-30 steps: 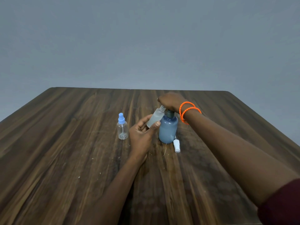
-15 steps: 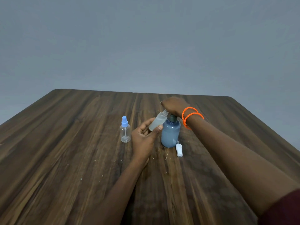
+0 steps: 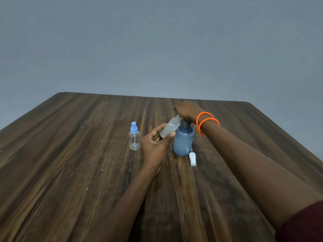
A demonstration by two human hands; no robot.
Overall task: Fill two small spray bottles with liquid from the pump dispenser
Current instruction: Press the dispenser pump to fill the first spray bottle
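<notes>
I see my left hand (image 3: 154,147) curled round an uncapped bottle (image 3: 170,128), thumb on its near side and fingers behind. The bottle is tilted — its long axis leans up and to the right, base low in the palm, open threaded neck pointing up under my right hand (image 3: 187,110). Its wall is frosted, translucent plastic, cylindrical, with pale cloudy liquid inside.

My right hand sits on top of the dispenser (image 3: 183,141), fingers bent down over the pump head; how they lie underneath I cannot tell. The dispenser stands upright just right of my left hand, touching the bottle's side — a smooth, rounded, matt blue body with a dark collar. Two orange beaded bands (image 3: 206,122) ring the right wrist.

Left of my left hand a second bottle (image 3: 134,139) stands upright, clear plastic with a light blue spray top, a thin tube visible inside. Below the right hand, beside the dispenser's base, a small white cap (image 3: 192,158) lies on its side, long axis running towards me. The worktop (image 3: 70,163) is dark, streaked wood grain.
</notes>
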